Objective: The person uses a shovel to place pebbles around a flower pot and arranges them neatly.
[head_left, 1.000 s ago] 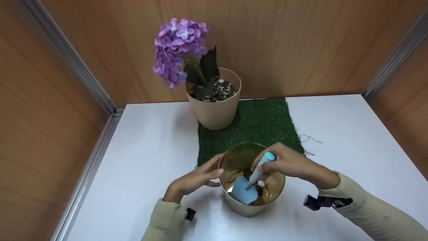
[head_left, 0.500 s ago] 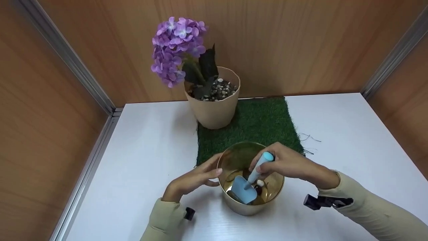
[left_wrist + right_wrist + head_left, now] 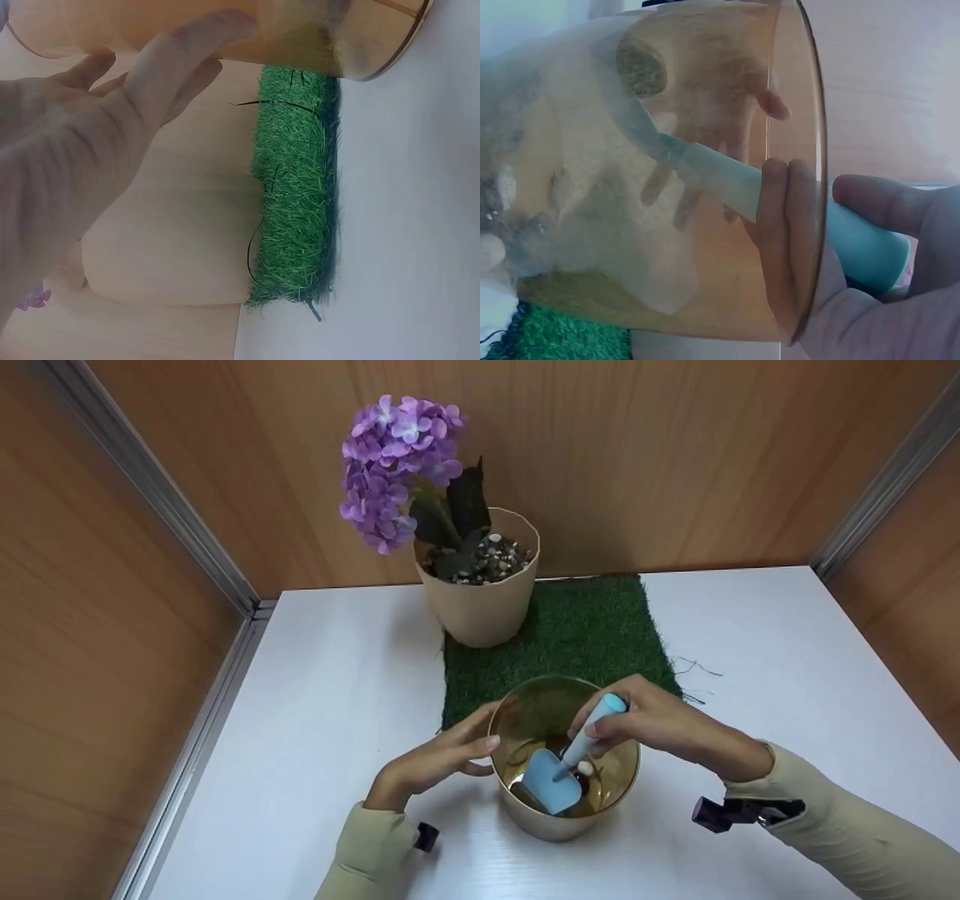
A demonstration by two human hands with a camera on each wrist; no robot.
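A transparent amber pot [image 3: 551, 826] stands on the white table. In the head view my right hand [image 3: 660, 724] grips the pale blue handle of a small trowel [image 3: 553, 784], its blade tilted down inside the pot. The right wrist view shows the fingers inside the rim and the thumb outside, on the handle [image 3: 866, 247]. My left hand [image 3: 442, 757] rests along the pot's left outer side, fingers fairly straight. Through the wall a speckled stone [image 3: 643, 69] shows beside the trowel blade. A white pebble [image 3: 585, 769] and several other stones lie at the pot's bottom.
Behind the pot lies a green artificial grass mat [image 3: 600, 622]. A beige flower pot [image 3: 481, 611] with purple blossoms [image 3: 401, 457] and pebbles stands on it, close to the wooden back wall [image 3: 675, 465]. Loose threads [image 3: 697, 667] stick out at the mat's right edge.
My right hand and the trowel handle have shifted slightly up and right, and the blade has tilted a little. The left hand and the pot stay in place.
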